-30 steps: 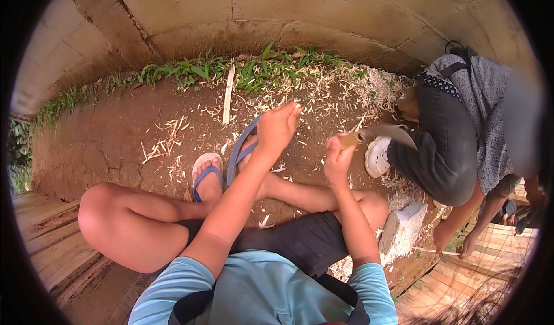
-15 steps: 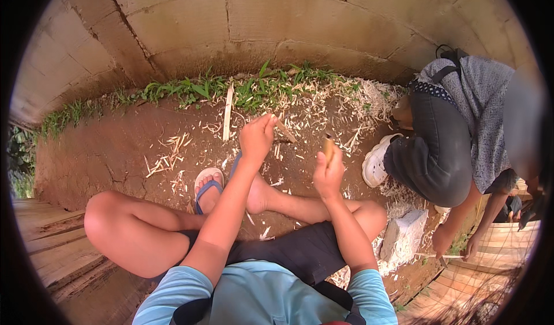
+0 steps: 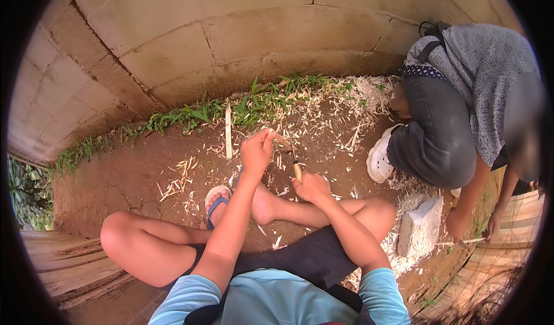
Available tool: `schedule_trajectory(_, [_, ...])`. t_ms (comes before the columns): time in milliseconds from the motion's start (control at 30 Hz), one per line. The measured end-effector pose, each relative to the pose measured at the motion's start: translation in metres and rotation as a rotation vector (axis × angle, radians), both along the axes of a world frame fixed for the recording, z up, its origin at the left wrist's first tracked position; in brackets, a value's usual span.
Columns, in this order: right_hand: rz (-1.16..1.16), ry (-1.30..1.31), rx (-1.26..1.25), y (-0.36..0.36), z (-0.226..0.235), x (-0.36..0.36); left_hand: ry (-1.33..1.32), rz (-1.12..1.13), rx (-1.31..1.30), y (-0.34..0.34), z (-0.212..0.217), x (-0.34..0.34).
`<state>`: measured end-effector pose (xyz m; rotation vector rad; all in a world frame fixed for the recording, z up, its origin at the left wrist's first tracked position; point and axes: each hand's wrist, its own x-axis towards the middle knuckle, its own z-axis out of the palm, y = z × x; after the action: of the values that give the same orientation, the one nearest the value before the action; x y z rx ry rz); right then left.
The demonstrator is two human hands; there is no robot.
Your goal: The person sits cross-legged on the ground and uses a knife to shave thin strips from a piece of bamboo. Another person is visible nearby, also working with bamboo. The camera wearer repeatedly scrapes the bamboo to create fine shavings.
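My left hand [image 3: 257, 152] is closed on one end of a short flat strip of wood [image 3: 281, 140], gripping it between thumb and fingers. To its right and a little nearer, my right hand [image 3: 313, 187] wraps around the pale wooden handle of a knife [image 3: 297, 169]. The narrow dark blade points away from me, and its tip lies close to the strip's free end. Whether the blade touches the wood I cannot tell.
Wood shavings [image 3: 180, 178] litter the soil around my feet. A pale stick [image 3: 228, 132] lies beside the grass along the block wall [image 3: 190, 42]. At right, a co-worker [image 3: 441, 111] bends over a thin stick, near a whitish block [image 3: 419, 227]. Planks [image 3: 63, 261] lie at left.
My right hand has moved left and turned, bringing the knife blade over to the wood strip. My left hand keeps its hold on the strip. The whole view has shifted slightly.
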<state>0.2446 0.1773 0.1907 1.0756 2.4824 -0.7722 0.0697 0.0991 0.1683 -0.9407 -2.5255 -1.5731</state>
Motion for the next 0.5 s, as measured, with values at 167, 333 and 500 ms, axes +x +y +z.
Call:
schedule_trajectory(167, [-0.028, 0.183, 0.100, 0.013, 0.015, -0.004, -0.109, 0.001, 0.014, -0.003, 0.002, 0.006])
schedule_trajectory(333, [-0.241, 1.227, 0.061, 0.005, 0.032, 0.004, -0.051, -0.005, 0.008, -0.001, 0.006, 0.010])
schedule_trajectory(500, [-0.103, 0.137, -0.009, 0.005, -0.014, 0.010, -0.151, -0.073, -0.011, 0.000, 0.005, 0.009])
